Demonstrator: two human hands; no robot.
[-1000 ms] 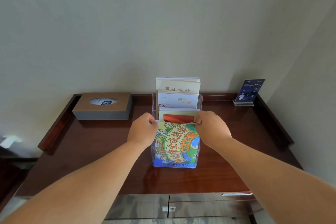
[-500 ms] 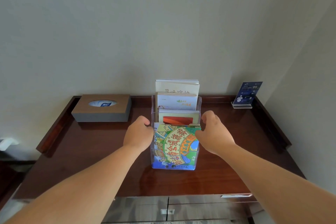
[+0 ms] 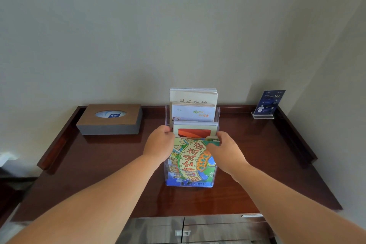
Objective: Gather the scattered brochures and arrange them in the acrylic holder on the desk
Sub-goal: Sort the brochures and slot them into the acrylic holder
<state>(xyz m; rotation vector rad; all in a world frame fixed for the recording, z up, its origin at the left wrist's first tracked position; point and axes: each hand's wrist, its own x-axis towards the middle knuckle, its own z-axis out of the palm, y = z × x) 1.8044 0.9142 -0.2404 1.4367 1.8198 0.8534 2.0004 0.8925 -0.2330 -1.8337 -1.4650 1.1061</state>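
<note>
A clear acrylic holder [image 3: 217, 114] stands on the dark wooden desk [image 3: 99, 164] with stepped pockets. A colourful illustrated brochure [image 3: 190, 162] sits upright in the front pocket. Behind it rise a brochure with a red panel [image 3: 195, 132], a pale blue one [image 3: 193, 114] and a white one [image 3: 193, 96]. My left hand [image 3: 160, 144] holds the colourful brochure's top left corner, fingers curled out of sight at the holder's side. My right hand [image 3: 225, 150] pinches the top right corner, thumb across the front.
A brown tissue box [image 3: 110, 119] sits at the back left. A small blue sign in a clear stand [image 3: 269, 104] is at the back right corner. Raised rails edge the desk on both sides. Drawer fronts with a handle [image 3: 183, 232] lie below the front edge.
The colourful brochure has sunk a little lower into the front pocket. My right hand loosened, then closed again over the top right corner. My left hand stayed at the left corner.
</note>
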